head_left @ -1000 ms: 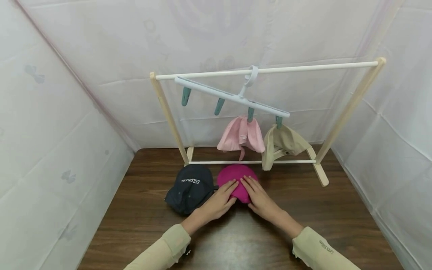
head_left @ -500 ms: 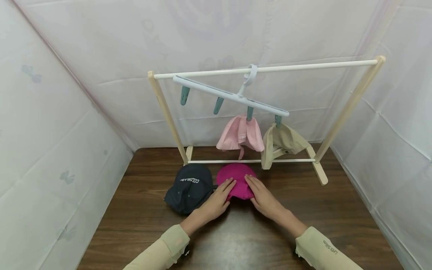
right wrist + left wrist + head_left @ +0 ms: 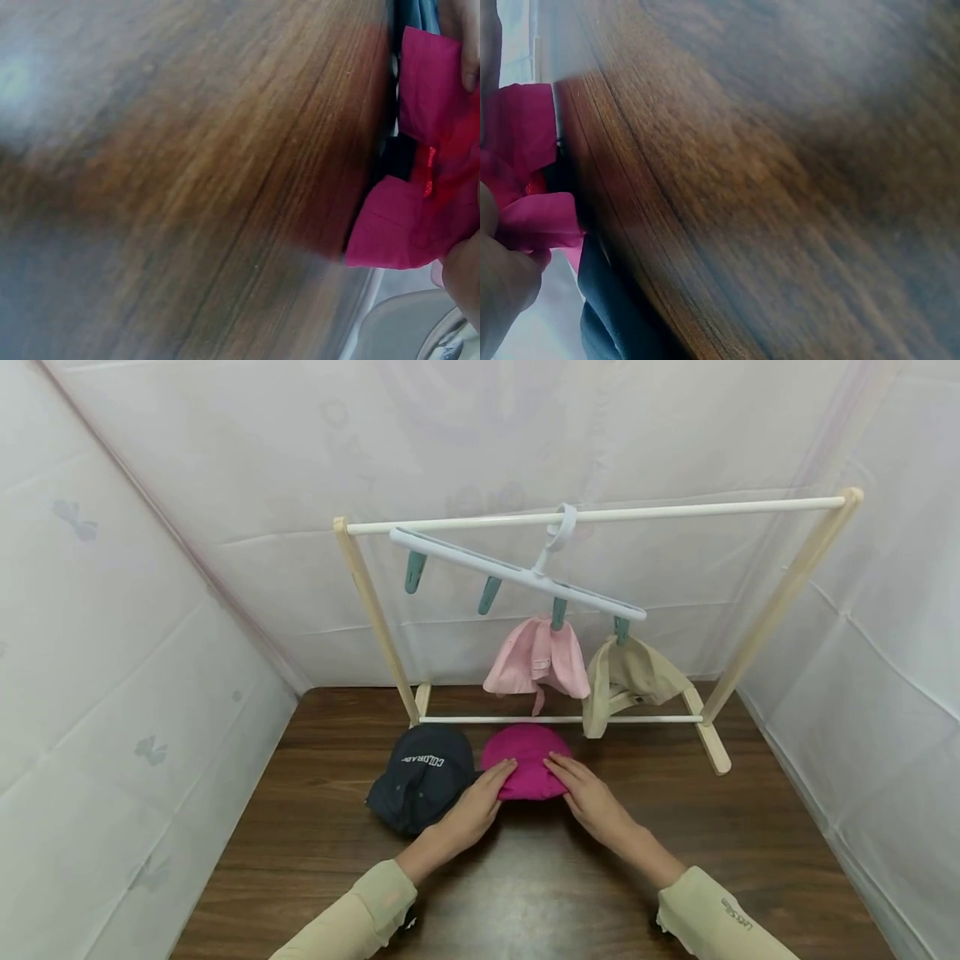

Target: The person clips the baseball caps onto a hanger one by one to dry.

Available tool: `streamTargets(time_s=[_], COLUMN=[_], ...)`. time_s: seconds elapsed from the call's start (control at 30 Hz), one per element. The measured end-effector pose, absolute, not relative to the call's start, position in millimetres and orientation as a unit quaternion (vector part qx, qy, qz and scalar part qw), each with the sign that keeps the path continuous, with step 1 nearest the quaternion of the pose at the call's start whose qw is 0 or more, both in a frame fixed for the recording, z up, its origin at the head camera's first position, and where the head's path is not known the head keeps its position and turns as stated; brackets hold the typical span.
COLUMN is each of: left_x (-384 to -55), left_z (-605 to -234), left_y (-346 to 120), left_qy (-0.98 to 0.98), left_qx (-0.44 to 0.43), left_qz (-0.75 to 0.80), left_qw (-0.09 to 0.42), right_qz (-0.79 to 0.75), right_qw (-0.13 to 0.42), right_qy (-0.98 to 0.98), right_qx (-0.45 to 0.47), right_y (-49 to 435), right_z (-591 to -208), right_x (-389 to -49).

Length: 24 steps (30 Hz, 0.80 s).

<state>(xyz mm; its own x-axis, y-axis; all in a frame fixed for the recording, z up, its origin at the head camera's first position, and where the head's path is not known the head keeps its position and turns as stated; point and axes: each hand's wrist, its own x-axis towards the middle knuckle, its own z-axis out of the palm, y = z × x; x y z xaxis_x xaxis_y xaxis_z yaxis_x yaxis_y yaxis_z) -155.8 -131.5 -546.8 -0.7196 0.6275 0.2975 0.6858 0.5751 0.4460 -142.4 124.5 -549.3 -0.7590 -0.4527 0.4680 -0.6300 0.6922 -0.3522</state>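
Observation:
A magenta cap (image 3: 527, 750) lies on the wooden table in the middle of the head view. My left hand (image 3: 474, 804) holds its near left edge, fingers on top. On the near right edge, my right hand (image 3: 597, 806) grips in the same way. Both wrist views show the thumbs at the cap's folded near edge; the magenta cloth (image 3: 532, 127) parts around a gap, and a red strip (image 3: 430, 172) shows inside. Close beside my left hand sits a dark navy cap (image 3: 423, 781) with white lettering.
Behind stands a wooden rack (image 3: 600, 516) with white rods. From it hangs a tilted pale blue hanger (image 3: 517, 573) with teal clips (image 3: 489, 596). The clips hold a light pink cap (image 3: 538, 656) and a beige cap (image 3: 633, 672). White sheets surround the table (image 3: 517, 893).
My hands have spread apart along the magenta cap's near edge. That edge has gone from a bunched point to a wider, flatter line. The other caps stay put.

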Motion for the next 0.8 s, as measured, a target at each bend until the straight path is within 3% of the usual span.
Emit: streamTargets(time_s=[0.6,0.8], left_x=[-161.6,-163.9], left_z=[-538.9,-529.5], left_y=[-134.7,-132.7], left_qy=[-0.838,-0.827], left_qx=[-0.384,-0.384], left_qz=[-0.345,-0.367], left_qw=[0.174,0.183], right_qz=[0.289,0.31], right_qw=[0.199,0.204], right_qy=[-0.89,-0.883], right_qx=[0.29,0.289], right_y=[128.1,129.0], right_z=[-517.3,-508.0], right_x=[-150.9,-150.6])
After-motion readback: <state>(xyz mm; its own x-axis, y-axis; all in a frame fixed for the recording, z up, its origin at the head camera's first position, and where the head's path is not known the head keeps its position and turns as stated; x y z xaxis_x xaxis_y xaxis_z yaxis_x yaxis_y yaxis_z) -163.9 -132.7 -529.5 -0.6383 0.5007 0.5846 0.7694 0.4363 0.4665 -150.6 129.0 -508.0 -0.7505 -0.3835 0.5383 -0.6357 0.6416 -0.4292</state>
